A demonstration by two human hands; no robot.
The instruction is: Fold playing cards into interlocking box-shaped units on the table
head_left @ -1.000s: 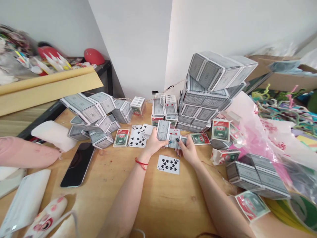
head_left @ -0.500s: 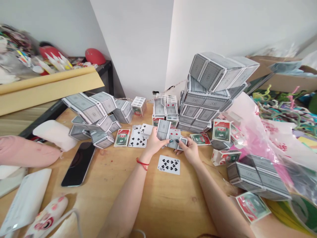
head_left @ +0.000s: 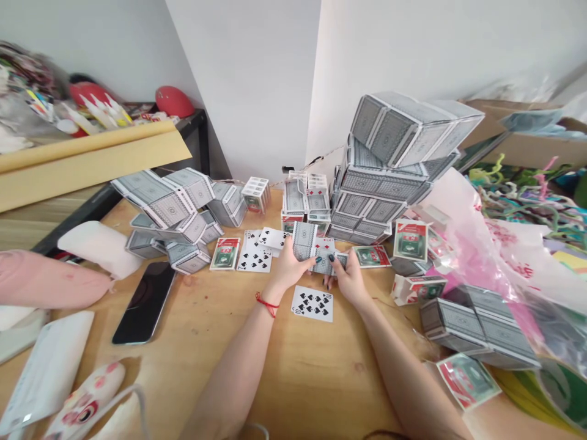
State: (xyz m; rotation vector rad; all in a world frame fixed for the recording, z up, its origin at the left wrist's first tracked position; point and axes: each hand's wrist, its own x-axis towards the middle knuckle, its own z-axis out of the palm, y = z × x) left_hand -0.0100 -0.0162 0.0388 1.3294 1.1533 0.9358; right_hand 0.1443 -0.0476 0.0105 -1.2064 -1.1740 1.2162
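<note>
My left hand [head_left: 292, 263] grips folded playing cards [head_left: 304, 240] with patterned grey backs, its thumb laid across them. From the other side my right hand [head_left: 347, 276] pinches the same cards between thumb and fingers; a red diamond face [head_left: 324, 244] shows behind. Just below, a ten of spades [head_left: 313, 304] lies face up on the wooden table [head_left: 316, 373]. Left of my hands, a seven of spades [head_left: 254, 260] and a four of spades [head_left: 271, 238] lie overlapping. How the held cards join is partly hidden by my fingers.
A tall stack of card-built blocks [head_left: 376, 177] stands at the back right, a lower stack [head_left: 174, 214] at the left. Card boxes [head_left: 224, 253] lie around. A black phone [head_left: 144, 302] is on the left, a pink plastic bag [head_left: 477, 226] on the right.
The right hand has turned slightly, and the card piece between my hands has tilted more upright. Other things stay where they were, with a slight shift of the view.
</note>
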